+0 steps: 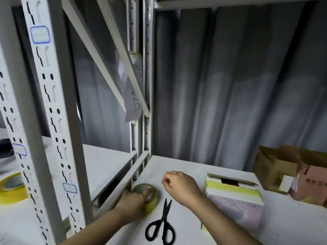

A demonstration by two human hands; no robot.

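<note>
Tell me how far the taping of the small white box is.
Done: one yellow tape strip crosses the top of the small white cardboard box. In hand: the left hand grips the roll of yellow adhesive tape; the right hand hovers, fingers curled, seemingly empty. Left: a dark gap in the box top is open; the black-handled scissors lie untouched.

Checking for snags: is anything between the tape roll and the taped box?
Yes: the right hand hovers between the tape roll, gripped by the left hand, and the box; scissors lie nearer the camera.
</note>
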